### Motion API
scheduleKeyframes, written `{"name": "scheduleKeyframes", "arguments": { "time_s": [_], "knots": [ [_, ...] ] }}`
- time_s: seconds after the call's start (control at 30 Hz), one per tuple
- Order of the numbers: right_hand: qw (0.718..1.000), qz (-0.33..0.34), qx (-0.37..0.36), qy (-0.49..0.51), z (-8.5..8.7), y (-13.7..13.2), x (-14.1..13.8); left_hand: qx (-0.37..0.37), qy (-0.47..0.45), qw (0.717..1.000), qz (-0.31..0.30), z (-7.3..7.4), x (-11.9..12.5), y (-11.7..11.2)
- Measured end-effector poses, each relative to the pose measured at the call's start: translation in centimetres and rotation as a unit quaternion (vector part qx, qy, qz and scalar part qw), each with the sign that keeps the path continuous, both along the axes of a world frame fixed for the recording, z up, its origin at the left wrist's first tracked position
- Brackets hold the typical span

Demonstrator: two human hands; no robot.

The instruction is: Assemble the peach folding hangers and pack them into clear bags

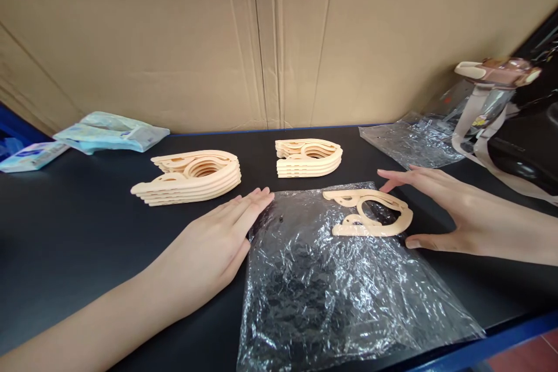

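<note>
A clear crinkled plastic bag (331, 290) lies flat on the black table (78, 232). On its far end rests one beige plastic folding hanger (370, 212). My left hand (213, 250) lies flat with fingers together, its fingertips on the bag's left edge. My right hand (440, 209) is open with fingers stretched out; it cups the hanger's right side, thumb near its lower corner. It is not clear whether the fingers touch the hanger. Two stacks of the same beige hangers sit farther back: a larger stack (192, 176) at left and a smaller stack (308, 157) in the middle.
A cardboard wall (279, 40) closes the back of the table. Light blue packets (108, 131) lie at the far left. More clear plastic bags (414, 139) and a water bottle with a strap (488, 99) sit at the far right. The table's blue front edge (501, 343) runs at lower right.
</note>
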State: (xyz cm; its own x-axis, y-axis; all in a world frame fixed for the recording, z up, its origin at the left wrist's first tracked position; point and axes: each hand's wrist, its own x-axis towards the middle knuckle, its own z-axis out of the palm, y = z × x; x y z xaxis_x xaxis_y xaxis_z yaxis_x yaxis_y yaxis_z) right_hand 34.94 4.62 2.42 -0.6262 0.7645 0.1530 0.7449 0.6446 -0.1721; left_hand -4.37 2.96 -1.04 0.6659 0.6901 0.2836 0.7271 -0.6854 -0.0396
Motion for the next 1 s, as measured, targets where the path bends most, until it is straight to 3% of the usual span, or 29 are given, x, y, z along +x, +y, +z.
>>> {"name": "scheduleKeyframes", "arguments": {
  "time_s": [0.33,0.5,0.67,1.0],
  "knots": [
    [0.997,0.022,-0.053,0.046,-0.2,0.7,-3.0,-0.011,-0.011,1.0,-0.004,-0.2,0.0,0.2],
    [0.994,0.01,-0.038,0.097,-1.4,0.7,-4.7,-0.019,-0.003,1.0,0.003,0.1,0.2,0.1],
    [0.989,-0.036,0.01,0.14,-2.6,0.0,-4.8,-0.054,0.013,0.998,0.017,0.8,0.6,0.0],
    [0.982,-0.022,-0.058,0.179,-2.5,0.0,-5.5,-0.067,-0.035,0.997,0.022,-0.1,0.3,0.0]
  ]
}}
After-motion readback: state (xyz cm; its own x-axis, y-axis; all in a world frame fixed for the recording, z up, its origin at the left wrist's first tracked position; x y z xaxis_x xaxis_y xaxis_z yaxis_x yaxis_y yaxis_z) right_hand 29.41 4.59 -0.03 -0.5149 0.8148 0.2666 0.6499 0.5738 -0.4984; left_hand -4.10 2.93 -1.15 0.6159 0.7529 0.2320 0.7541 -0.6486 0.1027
